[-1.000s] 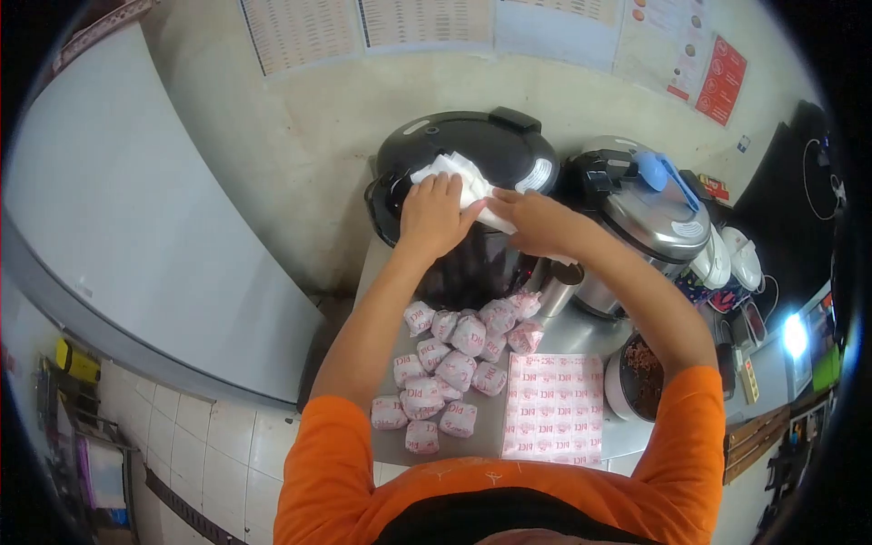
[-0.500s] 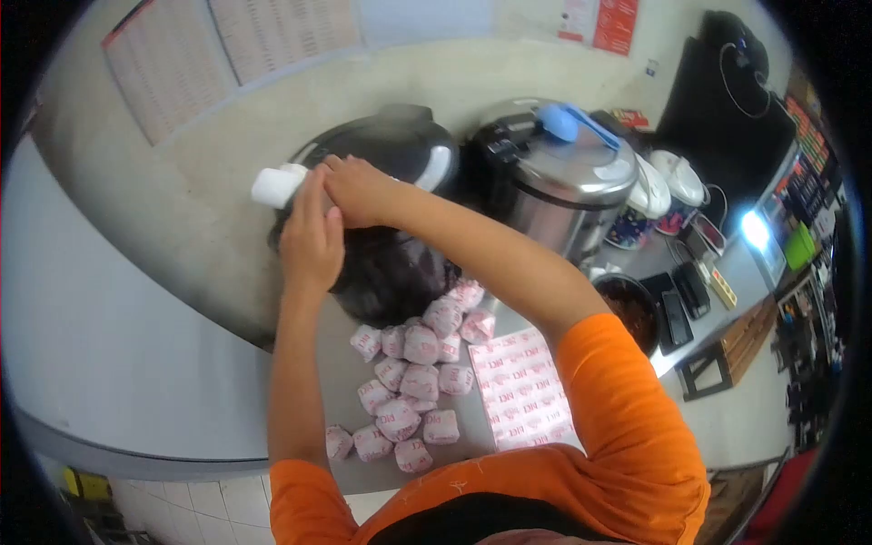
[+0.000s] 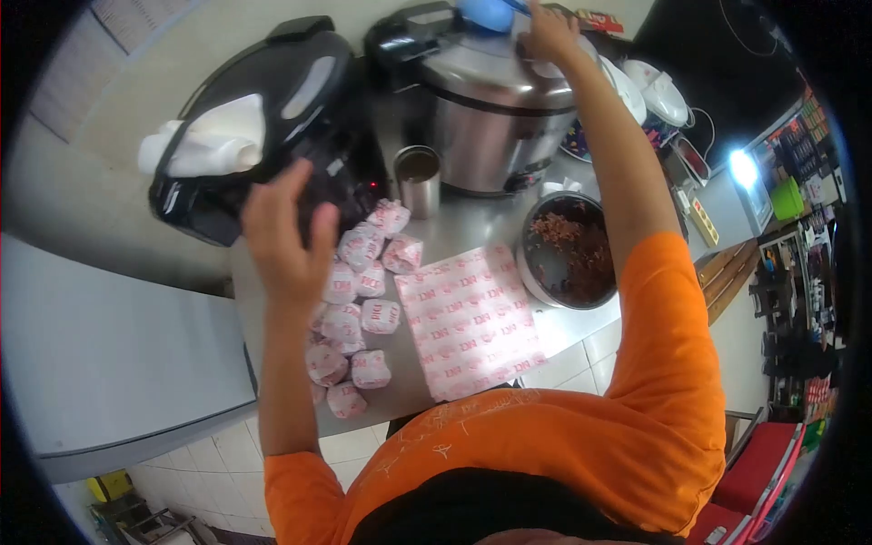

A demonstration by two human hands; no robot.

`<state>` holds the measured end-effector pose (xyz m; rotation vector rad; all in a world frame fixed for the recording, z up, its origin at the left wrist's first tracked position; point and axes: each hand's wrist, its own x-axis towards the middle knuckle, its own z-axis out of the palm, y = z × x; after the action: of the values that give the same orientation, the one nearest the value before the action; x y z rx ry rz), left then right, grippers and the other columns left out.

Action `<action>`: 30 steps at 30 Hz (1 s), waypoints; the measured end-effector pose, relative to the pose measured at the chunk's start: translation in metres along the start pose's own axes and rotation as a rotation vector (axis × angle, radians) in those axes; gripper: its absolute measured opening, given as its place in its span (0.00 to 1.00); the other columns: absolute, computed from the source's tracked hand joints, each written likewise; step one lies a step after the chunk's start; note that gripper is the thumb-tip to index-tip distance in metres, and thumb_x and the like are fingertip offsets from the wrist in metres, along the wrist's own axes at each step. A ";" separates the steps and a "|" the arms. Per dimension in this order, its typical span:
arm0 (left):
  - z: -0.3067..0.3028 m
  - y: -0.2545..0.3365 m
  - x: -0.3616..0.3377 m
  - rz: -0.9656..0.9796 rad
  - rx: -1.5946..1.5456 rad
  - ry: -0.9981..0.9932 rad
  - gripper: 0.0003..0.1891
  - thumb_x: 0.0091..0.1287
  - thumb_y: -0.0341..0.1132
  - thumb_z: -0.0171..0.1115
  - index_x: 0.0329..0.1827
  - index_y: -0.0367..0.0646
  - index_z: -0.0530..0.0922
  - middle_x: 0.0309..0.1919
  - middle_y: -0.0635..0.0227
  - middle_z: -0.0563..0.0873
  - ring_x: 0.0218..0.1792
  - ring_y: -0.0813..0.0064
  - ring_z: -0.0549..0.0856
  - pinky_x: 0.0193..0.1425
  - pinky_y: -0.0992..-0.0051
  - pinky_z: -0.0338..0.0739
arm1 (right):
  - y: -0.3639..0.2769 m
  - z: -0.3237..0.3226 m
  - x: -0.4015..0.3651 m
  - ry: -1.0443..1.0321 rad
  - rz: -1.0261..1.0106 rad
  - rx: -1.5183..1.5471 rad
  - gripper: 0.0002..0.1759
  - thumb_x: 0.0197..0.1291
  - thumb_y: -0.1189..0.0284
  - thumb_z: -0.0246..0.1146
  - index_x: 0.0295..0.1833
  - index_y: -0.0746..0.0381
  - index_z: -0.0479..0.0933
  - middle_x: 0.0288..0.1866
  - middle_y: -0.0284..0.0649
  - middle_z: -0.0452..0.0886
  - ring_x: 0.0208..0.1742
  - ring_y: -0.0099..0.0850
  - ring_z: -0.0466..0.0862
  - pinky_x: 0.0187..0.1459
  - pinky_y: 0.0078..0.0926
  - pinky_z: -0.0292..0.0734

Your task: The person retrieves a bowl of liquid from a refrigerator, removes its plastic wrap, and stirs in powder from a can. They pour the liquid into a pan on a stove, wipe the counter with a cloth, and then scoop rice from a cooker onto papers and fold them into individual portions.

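Observation:
My right hand [image 3: 549,36] is at the top, with its fingers round the handle of a blue scoop [image 3: 488,14] on the lid of a steel rice cooker [image 3: 495,127]. My left hand [image 3: 289,241], a little blurred, is open and holds nothing. It hovers in front of a black rice cooker [image 3: 313,100], whose lid is closed with a white cloth or paper bundle [image 3: 213,141] lying on it. Below, near my left wrist, several wrapped rice packets [image 3: 380,316] are heaped on the metal table. Printed wrapping paper [image 3: 472,318] lies flat beside them.
A pot of brown shredded food [image 3: 572,250] stands right of the paper. Between the cookers is a steel cup [image 3: 419,182]. Smaller patterned cookers [image 3: 654,91] and a power strip [image 3: 704,222] are farther right. A white surface [image 3: 118,336] borders the left.
My right hand has left the white bundle and moved right to the blue scoop. My left hand has come away from the bundle and opened. The view has shifted right and down.

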<state>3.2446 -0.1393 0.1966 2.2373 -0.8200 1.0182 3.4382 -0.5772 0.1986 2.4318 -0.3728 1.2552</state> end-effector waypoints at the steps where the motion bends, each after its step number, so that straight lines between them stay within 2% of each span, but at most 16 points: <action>1: 0.017 0.022 -0.012 -0.111 -0.212 -0.082 0.20 0.57 0.34 0.61 0.53 0.39 0.74 0.47 0.59 0.80 0.47 0.59 0.77 0.58 0.65 0.65 | 0.001 -0.024 0.009 -0.150 -0.077 0.155 0.24 0.48 0.70 0.58 0.54 0.64 0.68 0.47 0.53 0.75 0.49 0.48 0.76 0.52 0.41 0.70; 3: 0.052 0.066 -0.036 -0.250 -0.423 -0.315 0.23 0.57 0.35 0.62 0.56 0.38 0.72 0.48 0.56 0.80 0.47 0.57 0.78 0.56 0.66 0.68 | 0.013 -0.028 0.010 -0.322 -0.144 0.287 0.21 0.50 0.70 0.57 0.51 0.65 0.68 0.43 0.52 0.76 0.45 0.48 0.77 0.48 0.43 0.72; 5: 0.088 0.102 -0.062 -0.472 -0.628 -0.674 0.30 0.57 0.37 0.64 0.62 0.40 0.65 0.49 0.52 0.79 0.50 0.54 0.78 0.58 0.64 0.68 | 0.030 -0.018 0.012 -0.154 -0.262 0.451 0.16 0.53 0.72 0.53 0.48 0.66 0.68 0.37 0.50 0.77 0.39 0.50 0.79 0.41 0.43 0.74; 7: 0.122 0.134 -0.095 -0.583 -0.764 -0.914 0.37 0.57 0.40 0.65 0.67 0.43 0.56 0.56 0.46 0.73 0.59 0.52 0.72 0.63 0.62 0.64 | 0.052 -0.072 0.002 -0.276 -0.088 0.482 0.14 0.54 0.74 0.52 0.47 0.67 0.69 0.36 0.53 0.77 0.40 0.52 0.78 0.40 0.41 0.75; 8: 0.139 0.147 -0.114 -0.580 -0.769 -0.918 0.37 0.57 0.40 0.65 0.67 0.43 0.56 0.56 0.46 0.73 0.59 0.52 0.72 0.63 0.62 0.64 | 0.071 -0.093 -0.011 -0.207 -0.192 0.558 0.14 0.54 0.73 0.53 0.46 0.67 0.68 0.38 0.53 0.76 0.40 0.52 0.78 0.40 0.41 0.75; 9: 0.157 0.160 -0.133 -0.465 -0.764 -0.904 0.38 0.58 0.41 0.65 0.68 0.43 0.54 0.61 0.43 0.65 0.63 0.50 0.66 0.65 0.62 0.62 | 0.093 -0.112 -0.026 -0.134 -0.299 0.634 0.13 0.54 0.73 0.53 0.46 0.66 0.68 0.40 0.53 0.76 0.39 0.52 0.79 0.40 0.41 0.75; 10: 0.169 0.170 -0.146 -0.350 -0.755 -0.889 0.40 0.58 0.41 0.65 0.69 0.44 0.52 0.65 0.40 0.58 0.67 0.48 0.60 0.66 0.61 0.59 | 0.108 -0.131 -0.048 -0.219 -0.263 0.624 0.15 0.57 0.70 0.55 0.49 0.63 0.69 0.38 0.52 0.78 0.37 0.50 0.80 0.38 0.41 0.76; 11: 0.177 0.179 -0.153 -0.351 -0.759 -0.886 0.40 0.58 0.41 0.65 0.69 0.44 0.52 0.65 0.40 0.58 0.67 0.48 0.60 0.66 0.61 0.59 | 0.120 -0.150 -0.072 -0.302 -0.229 0.613 0.16 0.60 0.67 0.56 0.53 0.60 0.70 0.37 0.51 0.80 0.34 0.49 0.81 0.35 0.41 0.77; 12: 0.184 0.188 -0.158 -0.358 -0.768 -0.885 0.38 0.57 0.42 0.65 0.67 0.44 0.54 0.67 0.41 0.52 0.68 0.47 0.56 0.67 0.61 0.59 | 0.131 -0.165 -0.099 -0.521 -0.199 0.520 0.14 0.62 0.66 0.52 0.50 0.60 0.70 0.31 0.52 0.79 0.35 0.50 0.80 0.36 0.44 0.75; 13: 0.191 0.195 -0.162 -0.369 -0.777 -0.886 0.37 0.57 0.44 0.65 0.66 0.43 0.56 0.68 0.41 0.47 0.69 0.45 0.52 0.67 0.60 0.58 | 0.142 -0.168 -0.126 -0.576 -0.335 0.497 0.12 0.61 0.64 0.53 0.46 0.58 0.68 0.28 0.49 0.79 0.28 0.48 0.81 0.29 0.45 0.76; 14: 0.197 0.198 -0.165 -0.377 -0.783 -0.887 0.37 0.57 0.44 0.65 0.66 0.43 0.56 0.68 0.41 0.47 0.69 0.45 0.52 0.67 0.60 0.58 | 0.146 -0.168 -0.152 -0.721 -0.379 0.351 0.11 0.60 0.64 0.53 0.45 0.58 0.69 0.28 0.48 0.80 0.27 0.45 0.82 0.27 0.43 0.77; 15: 0.202 0.200 -0.168 -0.402 -0.787 -0.832 0.35 0.55 0.43 0.67 0.61 0.42 0.59 0.67 0.42 0.50 0.67 0.46 0.56 0.66 0.61 0.60 | 0.140 -0.179 -0.167 -0.996 -0.471 0.149 0.11 0.59 0.66 0.55 0.44 0.59 0.70 0.31 0.45 0.80 0.32 0.44 0.82 0.33 0.41 0.76; 17: 0.211 0.204 -0.171 -0.434 -0.783 -0.777 0.32 0.54 0.43 0.68 0.57 0.41 0.62 0.66 0.44 0.54 0.66 0.48 0.60 0.65 0.62 0.62 | 0.151 -0.164 -0.212 -1.004 -0.828 0.031 0.09 0.56 0.70 0.52 0.42 0.58 0.73 0.30 0.37 0.81 0.31 0.32 0.83 0.36 0.33 0.72; 20: 0.215 0.204 -0.170 -0.520 -0.667 -0.753 0.29 0.51 0.47 0.70 0.49 0.42 0.66 0.65 0.45 0.57 0.64 0.47 0.62 0.62 0.60 0.64 | 0.153 -0.138 -0.252 -0.981 -0.954 0.045 0.07 0.55 0.71 0.54 0.38 0.57 0.75 0.30 0.36 0.80 0.31 0.30 0.82 0.35 0.30 0.68; 23: 0.217 0.206 -0.171 -0.452 -0.551 -0.716 0.28 0.47 0.52 0.71 0.43 0.45 0.70 0.64 0.45 0.59 0.63 0.45 0.64 0.60 0.59 0.67 | 0.146 -0.145 -0.264 -1.006 -1.122 -0.051 0.04 0.53 0.72 0.56 0.33 0.57 0.77 0.32 0.34 0.80 0.34 0.28 0.82 0.35 0.29 0.68; 30: 0.218 0.211 -0.173 -0.424 -0.662 -0.774 0.26 0.48 0.53 0.69 0.45 0.51 0.71 0.65 0.51 0.59 0.66 0.40 0.58 0.60 0.53 0.67 | 0.148 -0.141 -0.284 -1.253 -1.037 0.003 0.09 0.53 0.73 0.57 0.41 0.61 0.76 0.36 0.38 0.81 0.39 0.32 0.83 0.37 0.30 0.72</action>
<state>3.1041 -0.3765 -0.0179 2.0275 -0.7667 -0.3307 3.1170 -0.6292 0.0711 2.4517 0.5536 -0.7160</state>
